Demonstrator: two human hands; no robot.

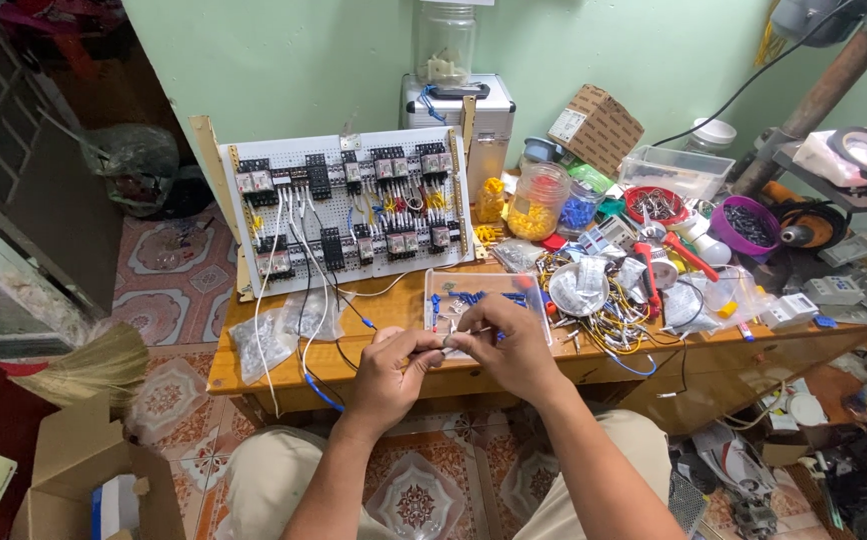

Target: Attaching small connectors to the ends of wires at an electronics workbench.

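Observation:
My left hand (391, 372) and my right hand (510, 343) meet in front of the wooden table (254, 375), and together pinch a thin white wire (451, 343) between thumb and fingertips. Right behind them sits a clear plastic tray (437, 285) with small blue terminals. A white perforated panel (349, 205) with black relay sockets and coloured wiring leans upright at the back left. White, black and blue wires (306, 320) trail from it over the table's front edge.
Jars of yellow and blue connectors (539, 200), red pliers (649, 275), bowls, wire bundles and small bags crowd the table's right half. A metal case (469, 115) stands against the wall. Cardboard boxes (74, 465) and a broom lie on the tiled floor at left.

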